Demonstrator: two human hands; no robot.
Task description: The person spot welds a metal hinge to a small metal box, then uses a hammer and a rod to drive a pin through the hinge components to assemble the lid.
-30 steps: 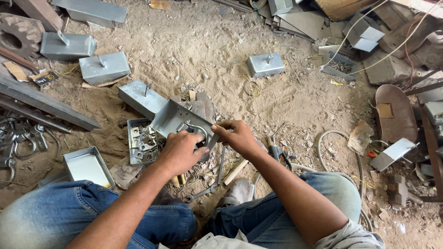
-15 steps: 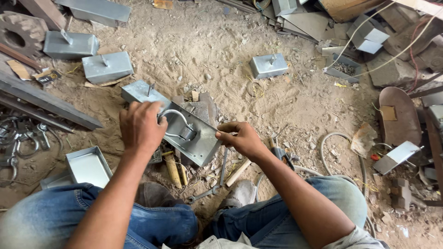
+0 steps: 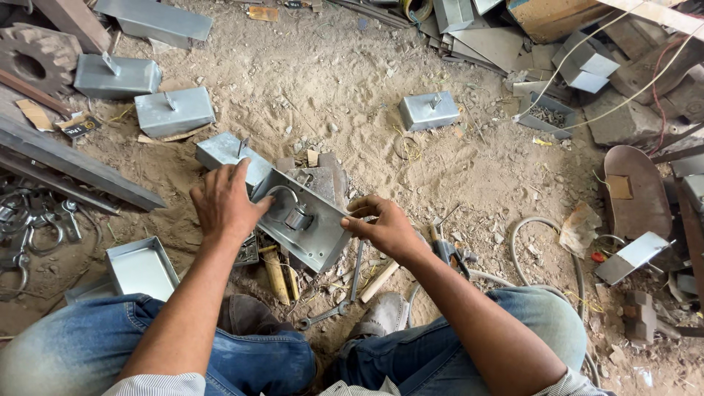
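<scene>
1. Both hands are holding one open grey metal tray (image 3: 312,224), tilted above the sandy floor (image 3: 352,88) at centre frame.
2. The left hand (image 3: 224,202) is gripping its 9 o'clock end; the right hand (image 3: 385,227) is pinching its 3 o'clock rim.
3. One curved handle (image 3: 277,196) and one small cylinder (image 3: 298,218) are sitting inside.
4. Four closed metal boxes (image 3: 429,110) are lying between 10 and 1 o'clock.
5. One empty tray (image 3: 143,268) is resting at 8 o'clock.

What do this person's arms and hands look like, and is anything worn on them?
Both hands, left hand and right hand, are bare: no gloves, and no rings or watch that I can make out. The forearms are uncovered too. Striped light sleeves show only at the bottom edge, pushed up high. Blue jeans cover the legs.
</scene>
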